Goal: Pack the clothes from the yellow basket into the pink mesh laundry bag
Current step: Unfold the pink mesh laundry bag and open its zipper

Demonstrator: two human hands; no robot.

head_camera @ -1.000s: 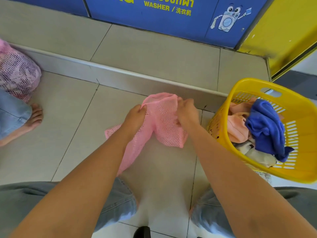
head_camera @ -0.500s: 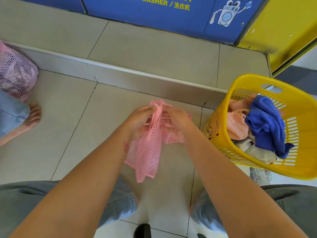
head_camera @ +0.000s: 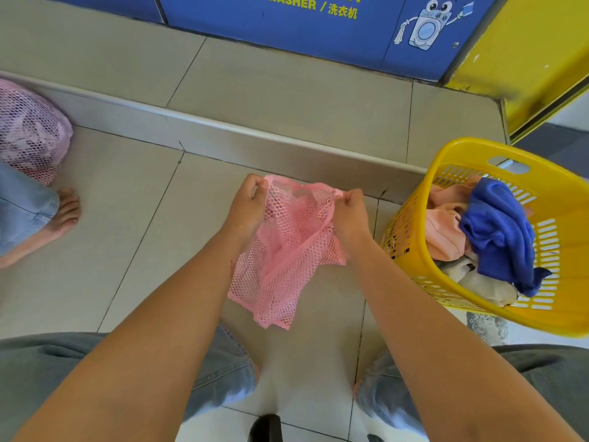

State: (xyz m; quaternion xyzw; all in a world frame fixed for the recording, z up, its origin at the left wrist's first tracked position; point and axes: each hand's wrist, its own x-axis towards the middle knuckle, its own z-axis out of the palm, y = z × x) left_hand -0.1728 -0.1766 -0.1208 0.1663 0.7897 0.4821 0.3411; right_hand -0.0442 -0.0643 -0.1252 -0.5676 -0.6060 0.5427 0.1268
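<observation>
Grey floor tiles (head_camera: 134, 237) spread under the whole scene, with a low step (head_camera: 223, 135) across them and a blue washer panel (head_camera: 287, 27) behind it.

Two hands work here. Left hand (head_camera: 247, 204) is pinched shut on the near-left part of the bag's (head_camera: 287, 250) rim; right hand (head_camera: 349, 215) is clamped on the rim opposite, so the mouth is stretched open between them. One pink mesh bag hangs from these two grips, limp and creased, its lower corner dangling above the floor between the person's knees. Nothing shows through the mesh but folds of the bag itself.

Right of the right hand, near the forearm, stands one yellow basket (head_camera: 411, 244), tilted toward the person. It holds at least three pieces of clothing: a blue garment (head_camera: 497, 231) on top, a peach one (head_camera: 443, 228) beneath and toward the hand, and a whitish one (head_camera: 478, 279) at the low edge. How many more lie under them cannot be told.

Well off to the left of the left hand sits a second mesh bag, the full bag (head_camera: 28, 132), stuffed with pale cloth. Just below it is another person's bare foot (head_camera: 63, 212) with a denim hem (head_camera: 22, 205).
</observation>
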